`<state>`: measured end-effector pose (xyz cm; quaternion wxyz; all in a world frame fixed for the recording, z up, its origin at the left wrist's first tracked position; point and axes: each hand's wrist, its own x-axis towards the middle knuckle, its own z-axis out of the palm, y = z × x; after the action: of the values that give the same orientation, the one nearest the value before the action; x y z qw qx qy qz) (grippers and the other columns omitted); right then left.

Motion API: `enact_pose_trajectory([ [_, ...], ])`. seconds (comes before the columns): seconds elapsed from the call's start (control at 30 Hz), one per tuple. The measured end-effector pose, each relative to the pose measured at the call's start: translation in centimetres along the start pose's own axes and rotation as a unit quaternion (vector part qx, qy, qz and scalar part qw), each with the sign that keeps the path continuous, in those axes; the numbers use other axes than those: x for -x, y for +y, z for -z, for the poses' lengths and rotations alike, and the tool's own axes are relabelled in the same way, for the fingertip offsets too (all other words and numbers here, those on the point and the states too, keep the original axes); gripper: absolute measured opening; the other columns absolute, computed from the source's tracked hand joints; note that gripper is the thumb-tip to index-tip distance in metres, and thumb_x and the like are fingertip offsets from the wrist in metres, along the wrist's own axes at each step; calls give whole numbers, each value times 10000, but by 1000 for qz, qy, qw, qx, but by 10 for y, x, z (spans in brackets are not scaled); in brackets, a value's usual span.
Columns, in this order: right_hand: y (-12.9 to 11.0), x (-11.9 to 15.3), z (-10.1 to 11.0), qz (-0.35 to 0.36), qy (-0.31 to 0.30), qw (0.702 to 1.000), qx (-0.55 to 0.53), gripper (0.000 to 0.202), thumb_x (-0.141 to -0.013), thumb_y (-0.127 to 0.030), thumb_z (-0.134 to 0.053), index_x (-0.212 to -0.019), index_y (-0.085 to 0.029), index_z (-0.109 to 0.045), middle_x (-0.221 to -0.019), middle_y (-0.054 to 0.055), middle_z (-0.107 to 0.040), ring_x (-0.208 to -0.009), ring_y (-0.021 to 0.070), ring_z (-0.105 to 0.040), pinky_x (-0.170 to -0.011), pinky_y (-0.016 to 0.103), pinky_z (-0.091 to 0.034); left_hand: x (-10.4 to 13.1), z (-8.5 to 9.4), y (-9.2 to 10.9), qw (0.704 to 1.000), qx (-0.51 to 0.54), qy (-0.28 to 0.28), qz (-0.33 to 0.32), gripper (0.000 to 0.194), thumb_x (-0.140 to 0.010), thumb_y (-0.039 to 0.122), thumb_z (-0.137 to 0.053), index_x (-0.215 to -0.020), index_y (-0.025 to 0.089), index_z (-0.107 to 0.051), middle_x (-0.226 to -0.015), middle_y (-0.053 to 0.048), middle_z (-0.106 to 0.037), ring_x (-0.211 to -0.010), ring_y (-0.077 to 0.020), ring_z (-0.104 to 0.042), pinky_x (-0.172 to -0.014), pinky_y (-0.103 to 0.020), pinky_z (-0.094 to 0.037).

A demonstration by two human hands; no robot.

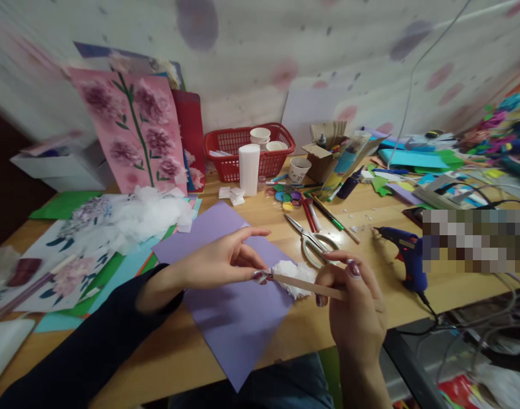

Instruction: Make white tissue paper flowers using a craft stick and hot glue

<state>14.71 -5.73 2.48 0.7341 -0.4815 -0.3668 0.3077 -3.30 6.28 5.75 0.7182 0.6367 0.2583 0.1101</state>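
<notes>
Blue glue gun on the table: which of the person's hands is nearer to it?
Right. The right hand, gripping a flat wooden stick, is beside the blue glue gun, apart from it; the left hand is farther off, over the purple paper.

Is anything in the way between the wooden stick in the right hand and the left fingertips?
Nothing visible. The wooden stick, held in the right hand, points straight at the fingertips of the left hand; whether they touch is unclear. The ruffled white clump shows behind the stick, not between.
</notes>
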Motion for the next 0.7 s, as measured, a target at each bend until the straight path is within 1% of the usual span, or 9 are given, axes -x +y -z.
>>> enact_pose_trajectory([
  [0.1, 0, -1, 4, 5, 5, 1000, -3, 247, -970, -354, -460, -951, -195, -647, -452, -56, -508, -423, 85, -481, -474, 200, -374, -3, 0, -4, 1000, -10, 27, 5, 685, -787, 168, -683, -1375, 157, -331, -892, -50, -716, -812, -151, -687, -809, -320, -493],
  [0.17, -1, -3, 11, 17, 27, 1000, -1, 240, -964, -335, -456, -944, -188, -645, -443, -52, -508, -416, 93, -479, -466, 207, -366, -4, 0, -5, 998, -29, 56, 6, 680, -768, 174, -697, -1360, 161, -363, -915, -45, -696, -790, -152, -694, -777, -313, -496],
  [0.23, 0, -5, 21, 32, 54, 998, 13, 228, -953, -320, -466, -933, -179, -645, -436, -49, -509, -404, 99, -474, -454, 212, -353, -6, -1, -4, 995, -49, 85, 5, 667, -752, 179, -702, -1344, 168, -395, -917, -28, -667, -751, -147, -693, -727, -298, -492],
  [0.3, 1, -8, 33, 39, 73, 996, 33, 222, -946, -321, -477, -932, -174, -643, -434, -47, -510, -395, 102, -469, -445, 219, -342, -9, -3, -4, 993, -60, 99, 3, 654, -743, 176, -697, -1333, 176, -415, -900, -13, -651, -730, -142, -686, -690, -285, -488],
  [0.37, 3, -9, 44, 40, 81, 995, 50, 229, -947, -337, -480, -945, -173, -640, -431, -48, -510, -387, 106, -463, -436, 225, -332, -12, -7, -4, 992, -69, 105, -7, 651, -739, 176, -699, -1327, 174, -421, -872, -8, -660, -756, -148, -682, -705, -289, -500],
  [0.43, 4, -8, 53, 41, 80, 994, 64, 235, -953, -355, -480, -966, -179, -634, -430, -53, -504, -376, 110, -457, -422, 228, -319, -18, -13, -3, 988, -92, 117, -28, 655, -741, 194, -714, -1325, 165, -418, -843, -9, -683, -812, -163, -681, -780, -317, -514],
  [0.53, 5, -6, 59, 34, 65, 994, 81, 240, -966, -375, -473, -996, -192, -624, -445, -58, -504, -377, 111, -461, -406, 229, -310, -29, -27, -1, 974, -154, 154, -55, 670, -755, 229, -732, -1336, 169, -402, -825, -8, -713, -847, -173, -686, -893, -360, -499],
  [0.6, 6, -4, 60, 19, 51, 995, 81, 246, -979, -386, -452, -1023, -202, -610, -458, -61, -502, -383, 107, -453, -399, 228, -303, -37, -35, -1, 967, -178, 171, -58, 684, -765, 240, -731, -1351, 182, -383, -832, -10, -726, -840, -176, -694, -909, -371, -501],
  [0.7, 8, -3, 61, -8, 23, 996, 82, 258, -989, -402, -429, -1069, -212, -584, -496, -64, -505, -406, 105, -445, -407, 231, -316, -47, -46, -5, 969, -173, 169, -40, 720, -759, 257, -742, -1362, 184, -356, -828, -19, -737, -822, -188, -706, -866, -367, -530],
])
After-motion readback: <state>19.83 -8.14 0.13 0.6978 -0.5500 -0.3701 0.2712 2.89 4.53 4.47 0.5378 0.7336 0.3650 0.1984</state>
